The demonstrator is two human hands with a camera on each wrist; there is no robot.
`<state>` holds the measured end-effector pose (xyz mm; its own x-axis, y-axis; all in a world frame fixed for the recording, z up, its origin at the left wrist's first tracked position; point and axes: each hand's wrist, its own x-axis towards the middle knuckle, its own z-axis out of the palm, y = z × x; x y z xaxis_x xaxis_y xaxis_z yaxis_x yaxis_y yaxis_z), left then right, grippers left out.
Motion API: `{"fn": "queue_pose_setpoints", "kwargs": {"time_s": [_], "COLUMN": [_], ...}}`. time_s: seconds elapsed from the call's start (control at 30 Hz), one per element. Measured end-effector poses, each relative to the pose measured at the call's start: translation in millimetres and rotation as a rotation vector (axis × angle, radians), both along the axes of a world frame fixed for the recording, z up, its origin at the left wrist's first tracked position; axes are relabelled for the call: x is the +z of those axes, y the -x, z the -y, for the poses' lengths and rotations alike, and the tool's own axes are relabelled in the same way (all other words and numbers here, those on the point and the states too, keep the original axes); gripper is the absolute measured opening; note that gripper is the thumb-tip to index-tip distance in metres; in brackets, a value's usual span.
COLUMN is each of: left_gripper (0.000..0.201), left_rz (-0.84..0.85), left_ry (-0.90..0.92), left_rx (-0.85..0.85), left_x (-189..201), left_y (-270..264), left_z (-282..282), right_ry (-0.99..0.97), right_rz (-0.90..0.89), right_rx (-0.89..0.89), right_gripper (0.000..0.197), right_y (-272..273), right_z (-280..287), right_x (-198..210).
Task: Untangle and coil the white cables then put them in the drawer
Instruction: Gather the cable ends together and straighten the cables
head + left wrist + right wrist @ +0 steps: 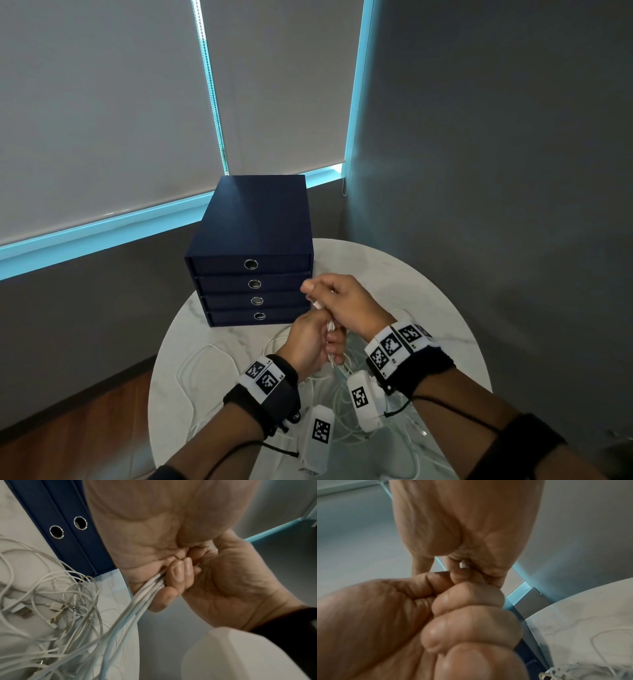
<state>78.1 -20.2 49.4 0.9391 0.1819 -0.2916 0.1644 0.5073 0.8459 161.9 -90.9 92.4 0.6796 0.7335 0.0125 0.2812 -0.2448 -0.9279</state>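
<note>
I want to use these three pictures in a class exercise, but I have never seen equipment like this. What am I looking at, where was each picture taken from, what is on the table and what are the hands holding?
No machine here: a person works with bare hands, wearing wristbands with black-and-white markers. The wide picture comes from a camera on the head, looking down. The other two come from cameras on each wrist, looking along the hand, so skin fills them.

On the round marble table stands a dark blue drawer unit with four shut drawers, and a tangle of white cables with plugs lies loose.

The left hand grips a bundle of cable strands. The right hand, just above it, pinches a white cable end.
</note>
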Motion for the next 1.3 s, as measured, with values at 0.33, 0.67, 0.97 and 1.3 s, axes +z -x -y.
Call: {"fn": "queue_pose_setpoints", "kwargs": {"time_s": [0.33,0.67,0.97,1.3], "left_gripper": [0.024,0.028,0.035,0.036], "left_rz": [0.066,0.148,0.281,0.326], "left_ry": [-0.099,0.083,0.164,0.193], "left_rx": [0.004,0.422,0.654,0.682], "left_x": [1.1,14.8,45.4,58.5], "left_y": [-4.3,-14.6,-8.8,-1.0], "left_z": [3.5,-17.6,-86.8,-109.4], "right_ry": [-0.028,-0.031,0.429,0.776], "right_rz": [0.002,-0.187,0.303,0.259], "right_rx": [-0.214,0.075,0.033,-0.148], "right_gripper": [0.021,0.014,0.051,0.037], "right_y": [-11.7,27.3,-3.9,-37.6], "right_z": [3.5,23.4,117.4,177.3], "right_x": [-6.5,-41.3,-122.7,-139.9]}}
